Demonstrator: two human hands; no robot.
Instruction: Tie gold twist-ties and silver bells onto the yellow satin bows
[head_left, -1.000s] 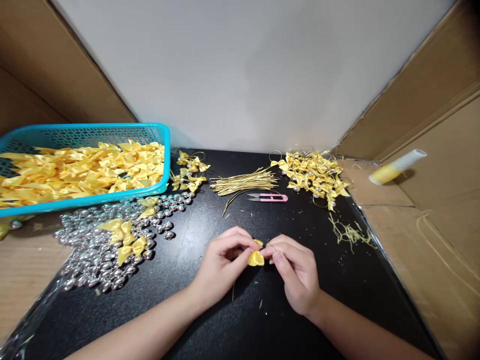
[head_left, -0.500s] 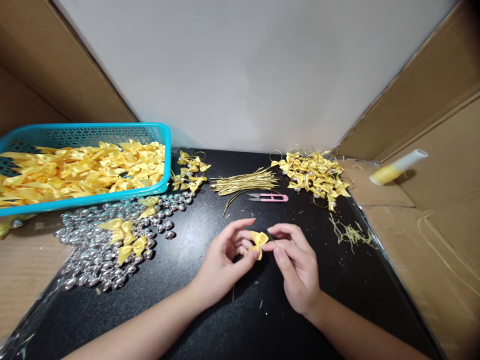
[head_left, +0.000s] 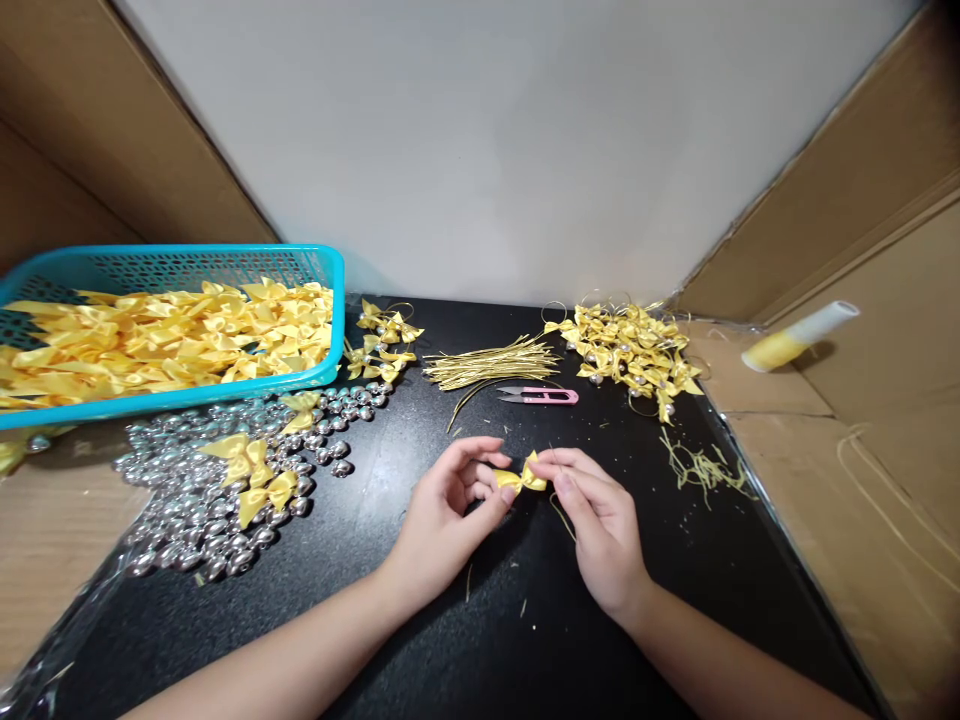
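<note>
A yellow satin ribbon bow point(head_left: 531, 476) is held above the black tabletop, between my two hands. My left hand point(head_left: 457, 500) pinches its left end between thumb and fingers, the index finger raised over it. At the bow's right side, my right hand point(head_left: 600, 515) is closed with thumb and index finger together on a thin gold cord point(head_left: 562, 517), which bends down below the fingers. Those fingertips touch the bow's right loop. Whether the cord runs through the bow's knot cannot be made out.
A blue basket point(head_left: 339, 320) of yellow bows stands at left, behind silver bells point(head_left: 202, 525) with several bows on them. Ahead lie gold cords point(head_left: 491, 362) and pink thread snips point(head_left: 547, 396). Finished-looking bows with bells point(head_left: 630, 345), cord scraps point(head_left: 705, 470) and a tube point(head_left: 799, 337) are at right.
The bow has turned to lie more level between my hands. My right fingers have moved slightly up against its right loop, and a bend of cord now shows below them.
</note>
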